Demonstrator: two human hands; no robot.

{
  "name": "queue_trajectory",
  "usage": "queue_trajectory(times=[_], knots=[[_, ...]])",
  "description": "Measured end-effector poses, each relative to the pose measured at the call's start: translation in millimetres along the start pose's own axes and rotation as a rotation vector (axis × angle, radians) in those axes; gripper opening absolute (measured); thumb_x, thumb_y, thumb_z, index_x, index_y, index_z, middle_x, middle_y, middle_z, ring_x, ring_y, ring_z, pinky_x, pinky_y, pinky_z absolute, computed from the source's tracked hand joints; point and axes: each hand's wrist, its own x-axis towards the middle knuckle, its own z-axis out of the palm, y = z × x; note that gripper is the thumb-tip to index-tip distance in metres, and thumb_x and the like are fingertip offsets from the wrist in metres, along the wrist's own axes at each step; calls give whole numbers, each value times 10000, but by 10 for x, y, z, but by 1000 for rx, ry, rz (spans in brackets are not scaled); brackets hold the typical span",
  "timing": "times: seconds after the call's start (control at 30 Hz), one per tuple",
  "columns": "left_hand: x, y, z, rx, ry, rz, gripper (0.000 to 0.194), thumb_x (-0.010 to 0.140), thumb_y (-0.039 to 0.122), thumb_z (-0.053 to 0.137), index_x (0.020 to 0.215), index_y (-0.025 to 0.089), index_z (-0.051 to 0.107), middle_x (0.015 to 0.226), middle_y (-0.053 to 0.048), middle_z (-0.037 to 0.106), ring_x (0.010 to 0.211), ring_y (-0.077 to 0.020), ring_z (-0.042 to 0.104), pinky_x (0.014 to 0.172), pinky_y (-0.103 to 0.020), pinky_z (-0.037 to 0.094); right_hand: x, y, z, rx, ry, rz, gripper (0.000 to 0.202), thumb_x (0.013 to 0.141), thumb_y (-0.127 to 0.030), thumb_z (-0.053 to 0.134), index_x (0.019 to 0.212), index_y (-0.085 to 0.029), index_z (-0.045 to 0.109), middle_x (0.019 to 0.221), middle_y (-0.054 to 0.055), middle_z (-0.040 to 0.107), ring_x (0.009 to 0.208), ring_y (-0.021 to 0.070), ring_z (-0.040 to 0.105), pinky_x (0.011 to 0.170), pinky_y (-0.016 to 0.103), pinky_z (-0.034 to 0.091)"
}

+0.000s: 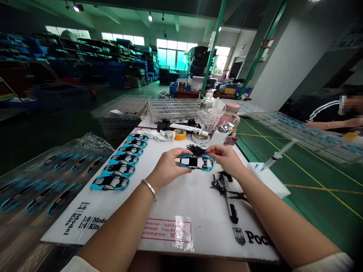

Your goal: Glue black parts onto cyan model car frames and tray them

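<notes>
One blue-and-black, oval, car-shaped piece (193, 162) sits mid-frame, pinched by the left hand (169, 166); the right hand (225, 158) is at its upper-right edge, grip unclear; above, one round orange tape roll (179, 138)

Down the left of the white printed board (167, 204) runs a row of blue-and-black oval plastic frames (121, 161); over the middle, another blue-rimmed oval frame (194, 161), with a heap of thin black pieces (196, 149) just behind. Further back, an orange tape roll (181, 138)! Right, a slim silver-and-black knife (230, 204); further right, a white foam block (273, 185) under a clear plastic syringe (274, 159).
</notes>
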Motion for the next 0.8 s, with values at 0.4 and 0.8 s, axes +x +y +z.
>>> queue_trajectory(times=[0.4, 0.8], knots=[[-67, -8, 119, 333, -129, 390, 451, 727, -3, 680, 1117, 221, 653, 1188, -46, 623, 1071, -178, 600, 853, -282, 564, -299, -230, -117, 469, -195, -35, 146, 779, -280, 656, 857, -157, 668, 767, 3, 600, 694, 105, 498, 620, 230, 377], [-82, 1, 137, 388, -174, 459, 422, 755, 28, 688, 1127, 224, 646, 1167, -40, 645, 1092, -180, 600, 911, -300, 535, -288, -272, -38, 400, -286, -73, 130, 768, -270, 646, 804, -146, 634, 708, -9, 568, 653, 104, 482, 598, 232, 354]])
